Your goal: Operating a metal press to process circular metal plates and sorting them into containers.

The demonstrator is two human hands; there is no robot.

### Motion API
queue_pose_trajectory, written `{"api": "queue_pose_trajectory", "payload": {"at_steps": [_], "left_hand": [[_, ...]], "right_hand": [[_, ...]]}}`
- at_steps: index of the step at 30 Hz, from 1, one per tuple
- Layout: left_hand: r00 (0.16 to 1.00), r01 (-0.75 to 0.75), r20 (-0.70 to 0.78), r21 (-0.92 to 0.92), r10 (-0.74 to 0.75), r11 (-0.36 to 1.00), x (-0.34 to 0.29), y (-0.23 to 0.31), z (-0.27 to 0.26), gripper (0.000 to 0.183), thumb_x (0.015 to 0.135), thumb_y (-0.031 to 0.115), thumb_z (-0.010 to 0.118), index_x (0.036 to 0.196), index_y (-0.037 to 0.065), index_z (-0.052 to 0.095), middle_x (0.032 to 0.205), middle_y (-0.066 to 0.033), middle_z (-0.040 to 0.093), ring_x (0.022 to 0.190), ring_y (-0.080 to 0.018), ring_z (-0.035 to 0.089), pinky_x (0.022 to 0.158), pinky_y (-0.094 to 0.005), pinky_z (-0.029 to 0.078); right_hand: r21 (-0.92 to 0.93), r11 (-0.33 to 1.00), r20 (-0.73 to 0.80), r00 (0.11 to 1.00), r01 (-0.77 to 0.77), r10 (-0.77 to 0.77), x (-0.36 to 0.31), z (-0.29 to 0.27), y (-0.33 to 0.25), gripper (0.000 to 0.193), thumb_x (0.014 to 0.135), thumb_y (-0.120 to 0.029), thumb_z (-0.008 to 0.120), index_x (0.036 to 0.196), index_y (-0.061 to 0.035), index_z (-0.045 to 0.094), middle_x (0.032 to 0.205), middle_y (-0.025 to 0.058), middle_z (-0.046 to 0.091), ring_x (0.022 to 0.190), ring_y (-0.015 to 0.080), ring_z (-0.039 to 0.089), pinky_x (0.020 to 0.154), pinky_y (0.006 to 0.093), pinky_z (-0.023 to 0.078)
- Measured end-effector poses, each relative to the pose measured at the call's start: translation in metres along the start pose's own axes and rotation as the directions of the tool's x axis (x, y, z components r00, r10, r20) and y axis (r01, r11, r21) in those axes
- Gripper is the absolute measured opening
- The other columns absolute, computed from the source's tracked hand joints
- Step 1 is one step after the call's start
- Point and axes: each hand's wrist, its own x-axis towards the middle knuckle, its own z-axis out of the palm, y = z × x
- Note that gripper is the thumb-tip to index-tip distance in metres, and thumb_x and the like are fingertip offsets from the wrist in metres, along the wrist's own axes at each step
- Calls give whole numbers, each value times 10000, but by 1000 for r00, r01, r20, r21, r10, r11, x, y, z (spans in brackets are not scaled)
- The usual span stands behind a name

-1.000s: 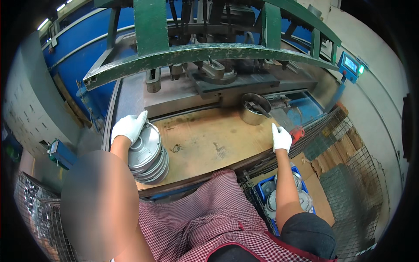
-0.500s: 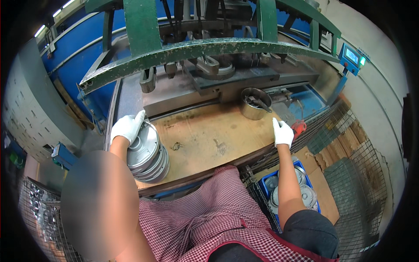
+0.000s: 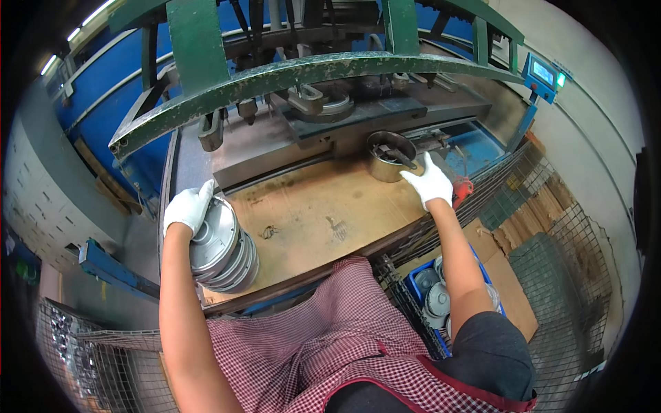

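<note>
Probably stiff, weighty metal discs (image 3: 217, 242), near-left corner of bench (image 3: 306, 224); hold rims. Left hand (image 3: 188, 210) at rim, grip unclear; right hand (image 3: 431, 186) spread beside pot (image 3: 387, 170).

Left hand (image 3: 188, 210) against stacked metal discs (image 3: 219, 249) on board (image 3: 303, 217); right hand (image 3: 431, 183) spread at pot (image 3: 383, 169), contact unclear.

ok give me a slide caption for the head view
Left gloved hand at stacked metal discs, right gloved hand beside a metal pot.

Markings: none legible. The lit screen (image 3: 544, 71) on the blue control panel (image 3: 538, 86) is too small to read.
</note>
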Motion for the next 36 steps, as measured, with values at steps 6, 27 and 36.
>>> {"api": "queue_pose_trajectory", "payload": {"at_steps": [6, 27, 36], "left_hand": [[1000, 7, -3, -1, -7, 1000, -2, 1, 1, 638, 954, 544, 315, 998, 40, 704, 1023, -245, 648, 1007, -409, 598, 903, -448, 442], [1000, 18, 7, 12, -18, 1000, -1, 2, 2, 555, 939, 541, 348, 1112, 136, 685, 1048, -232, 646, 1013, -404, 601, 891, -450, 458], [999, 42, 30, -27, -41, 999, -5, 1, 0, 625, 941, 547, 317, 1028, 66, 707, 1082, -201, 658, 1051, -355, 606, 934, -400, 436]], "right_hand": [[-119, 986, 233, 969, 116, -86, 34, -5, -17, 565, 849, -481, 602, 1299, -146, 533, 1117, 172, 645, 1010, 346, 619, 855, 414, 486], [322, 946, -91, 994, -29, 61, 96, -12, -111, 444, 921, -487, 452, 1120, -135, 634, 1079, 197, 653, 1016, 396, 607, 889, 466, 467], [510, 847, 58, 977, 149, -207, 99, 12, -217, 453, 883, -459, 548, 1164, -113, 632, 1127, 208, 635, 1063, 375, 589, 901, 422, 462]]}}
